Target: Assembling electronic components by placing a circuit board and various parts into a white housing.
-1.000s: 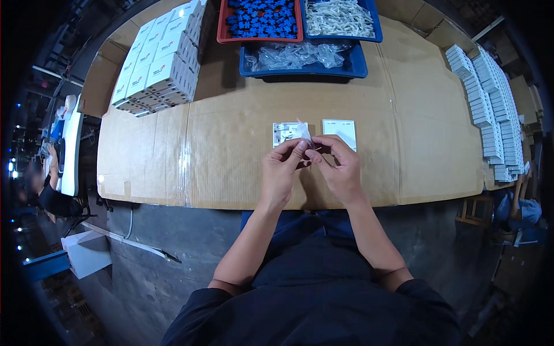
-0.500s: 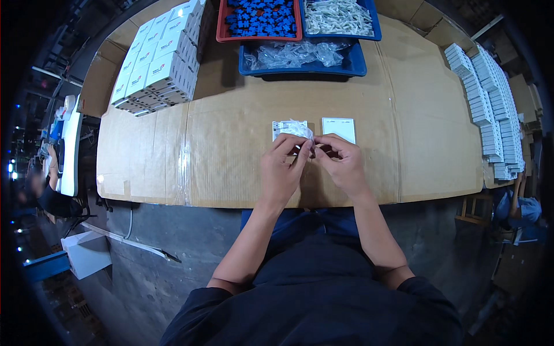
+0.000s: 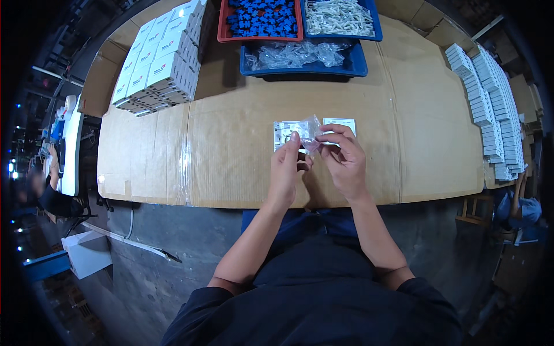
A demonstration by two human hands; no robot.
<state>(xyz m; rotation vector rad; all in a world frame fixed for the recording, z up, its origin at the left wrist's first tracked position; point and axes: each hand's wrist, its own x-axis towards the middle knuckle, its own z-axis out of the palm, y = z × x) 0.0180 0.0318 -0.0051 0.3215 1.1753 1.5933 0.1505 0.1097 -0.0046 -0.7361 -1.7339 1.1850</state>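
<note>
In front of me, a small crumpled clear plastic bag point(image 3: 311, 131) is held up between my hands. My right hand point(image 3: 345, 164) pinches the bag's right side between thumb and fingers. Close to its left side is my left hand point(image 3: 283, 176), thumb raised apart from the curled fingers; nothing shows in its grip. Under the bag and fingertips lies a white box part with dark printed marks point(image 3: 279, 128), partly covered. A second flat white piece point(image 3: 344, 121) lies beside it, mostly hidden behind my right hand.
Stacked white boxes point(image 3: 164, 66) stand at the far left, more stacks point(image 3: 490, 109) at the right edge. At the back are a red tray point(image 3: 259, 39) of blue parts, a blue tray point(image 3: 378, 29) of white parts, and a blue tray point(image 3: 303, 72) of clear bags. Cardboard point(image 3: 242, 167) covers the table.
The fingertips, together on the bag before, have come apart. The bag now stands spread out higher by my right hand, and the left thumb has lifted off it.
</note>
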